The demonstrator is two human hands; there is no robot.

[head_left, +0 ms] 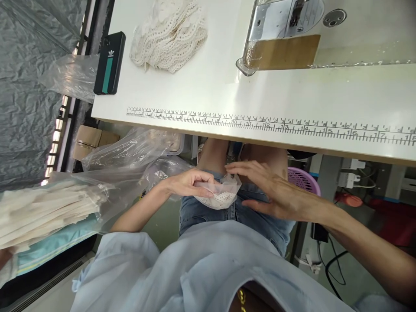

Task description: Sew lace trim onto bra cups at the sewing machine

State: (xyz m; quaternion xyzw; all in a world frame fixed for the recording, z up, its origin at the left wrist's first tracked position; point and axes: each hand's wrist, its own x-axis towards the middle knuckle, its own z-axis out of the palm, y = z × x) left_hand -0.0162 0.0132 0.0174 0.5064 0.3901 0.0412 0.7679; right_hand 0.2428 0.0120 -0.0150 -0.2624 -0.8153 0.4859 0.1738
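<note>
Over my lap, my left hand [195, 183] grips a small clear plastic bag [221, 197], its thumb across the near side. White eyelet lace trim [224, 199] shows through the plastic at the bottom. My right hand [268, 188] is beside the bag's right side, fingers stretched out and thumb apart from them. Its fingertips are at the bag's upper edge; I cannot tell whether they touch it. On the white table ahead lies a bundle of cream eyelet lace [170, 41], partly wrapped in clear plastic.
A black phone [109, 63] lies at the table's left corner. A printed ruler [234, 121] runs along the front edge, and a sewing machine plate [286, 19] is at upper right. Cream fabric [48, 212] is stacked at left. A purple basket [302, 181] and cables are below.
</note>
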